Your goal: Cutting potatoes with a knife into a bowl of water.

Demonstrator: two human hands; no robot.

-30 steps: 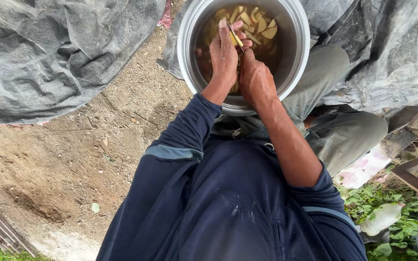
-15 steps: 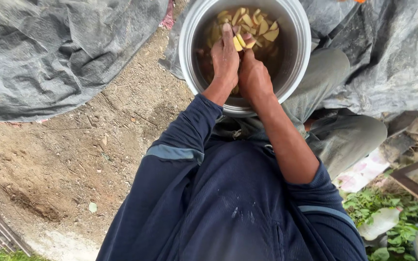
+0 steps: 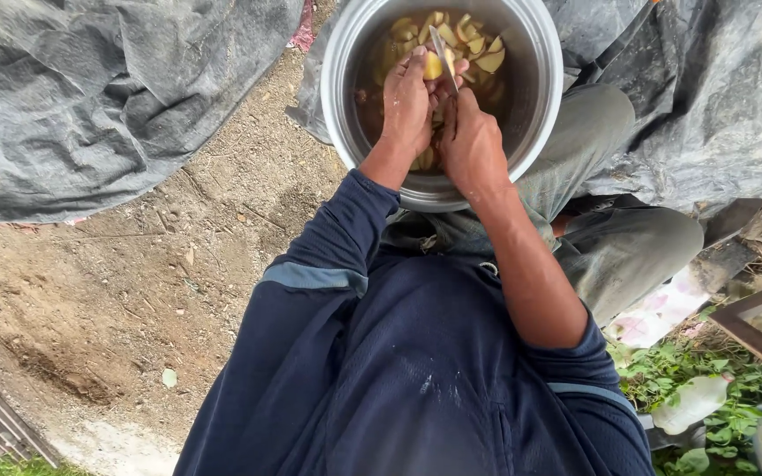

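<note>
Left hand: left hand [image 3: 409, 106] curled around a yellow potato piece [image 3: 433, 65], pinching it over the pot so cut bits drop inside.
Right hand: right hand [image 3: 471, 141] fisted on a knife [image 3: 442, 51], blade pointing far, set against the piece.
Pot: metal pot [image 3: 339, 106], far centre, propped at the knees; pale slices [image 3: 485, 53] lie at its far side.
Surroundings: grey tarpaulin [image 3: 90, 97] far left; bare soil [image 3: 116, 300] left.
Packages, labels: white plastic bottle [image 3: 694, 401] near right among weeds; no label legible.
</note>
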